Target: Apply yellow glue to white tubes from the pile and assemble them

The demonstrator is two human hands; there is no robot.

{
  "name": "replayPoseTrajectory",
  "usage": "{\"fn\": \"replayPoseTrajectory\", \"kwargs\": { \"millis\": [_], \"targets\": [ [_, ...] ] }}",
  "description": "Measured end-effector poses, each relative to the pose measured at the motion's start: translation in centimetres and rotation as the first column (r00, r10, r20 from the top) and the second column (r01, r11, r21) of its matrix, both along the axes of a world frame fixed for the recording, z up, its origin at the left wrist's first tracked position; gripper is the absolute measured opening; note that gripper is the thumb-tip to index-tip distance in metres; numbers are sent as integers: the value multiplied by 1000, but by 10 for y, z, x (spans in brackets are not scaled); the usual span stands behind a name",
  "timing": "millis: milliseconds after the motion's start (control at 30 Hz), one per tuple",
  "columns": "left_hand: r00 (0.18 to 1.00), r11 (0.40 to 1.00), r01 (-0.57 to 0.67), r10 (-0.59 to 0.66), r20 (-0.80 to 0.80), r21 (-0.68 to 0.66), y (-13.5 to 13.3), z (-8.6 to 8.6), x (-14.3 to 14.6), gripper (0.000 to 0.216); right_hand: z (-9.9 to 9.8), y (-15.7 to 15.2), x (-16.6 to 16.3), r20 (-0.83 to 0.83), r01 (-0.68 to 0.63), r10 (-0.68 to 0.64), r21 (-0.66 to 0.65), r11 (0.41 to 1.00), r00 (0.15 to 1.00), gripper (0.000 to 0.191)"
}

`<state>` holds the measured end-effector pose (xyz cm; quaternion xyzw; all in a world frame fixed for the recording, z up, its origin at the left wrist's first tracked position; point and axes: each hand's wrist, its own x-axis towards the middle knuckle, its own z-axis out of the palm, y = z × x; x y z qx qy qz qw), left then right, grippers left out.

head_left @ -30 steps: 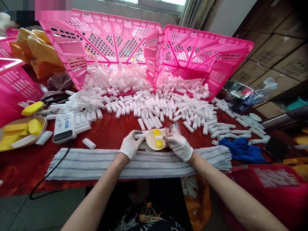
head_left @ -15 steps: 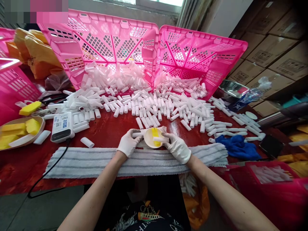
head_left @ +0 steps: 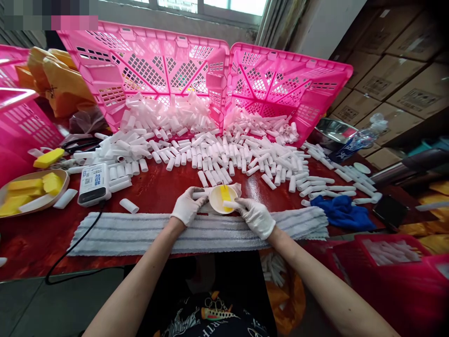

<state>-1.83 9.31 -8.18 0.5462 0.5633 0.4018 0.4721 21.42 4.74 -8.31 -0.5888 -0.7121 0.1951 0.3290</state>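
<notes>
My left hand [head_left: 187,207], in a white glove, is closed on a white tube [head_left: 200,194] at the left side of a small pale dish [head_left: 214,202]. In the dish lies a yellow block [head_left: 226,192], with a thin metal pin standing up by it. My right hand [head_left: 257,218], gloved too, pinches another white plastic tube [head_left: 230,205], whose far end lies over the dish against the yellow block. Smudges darken the fingertips of both gloves. What lies under the dish is partly hidden.
A striped towel [head_left: 140,234] runs along the table's front edge. Behind are heaped white tubes [head_left: 206,152] spilling from pink crates [head_left: 291,77]. At left stand a white boxed device [head_left: 93,185] with a cable and a dish of yellow blocks [head_left: 26,187]. A blue cloth [head_left: 342,211] lies right.
The view has shifted slightly. The tube in my right hand tilts a little more, its far end still over the yellow block. My left hand keeps its place by the dish.
</notes>
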Motion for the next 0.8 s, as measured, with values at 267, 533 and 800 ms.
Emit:
{"fn": "replayPoseTrajectory", "kwargs": {
  "millis": [267,533,800],
  "targets": [
    [1000,1000,-9,9,-4,7,1,-1,1,44,-1,-4,-7,114,-61,44,155,986,993,16],
    [971,998,-58,50,234,28,-21,31,1,45,32,-25,-8,-467,157,-158,-42,987,870,32],
    [894,931,363,-339,292,-32,-70,61,23,43,64,-32,-14,-640,23,-205,-281,960,741,39]
  ]
}}
